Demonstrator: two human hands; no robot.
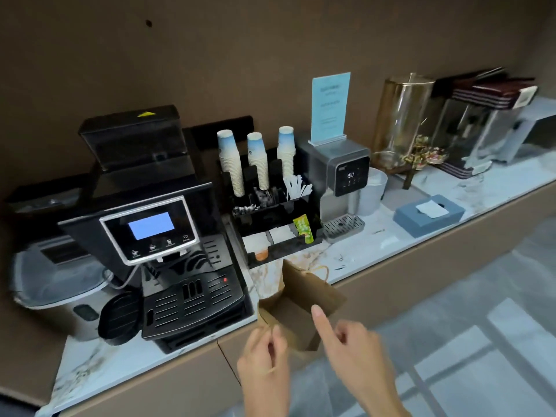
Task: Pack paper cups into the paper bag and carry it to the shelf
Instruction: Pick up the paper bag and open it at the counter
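Observation:
A brown paper bag (304, 299) stands open at the front edge of the marble counter (376, 254), its mouth facing up. My left hand (264, 353) pinches the bag's near twine handle at the rim. My right hand (352, 344) hovers just right of the bag with the index finger stretched out over its opening, holding nothing. Three stacks of upside-down white and blue paper cups (258, 161) rise from a black organiser (276, 215) behind the bag.
A black coffee machine (168, 251) stands left of the bag, with a grey lidded container (54, 281) further left. A water dispenser (343, 179), a blue tissue box (427, 215), a glass candy jar (403, 121) and more appliances line the counter to the right.

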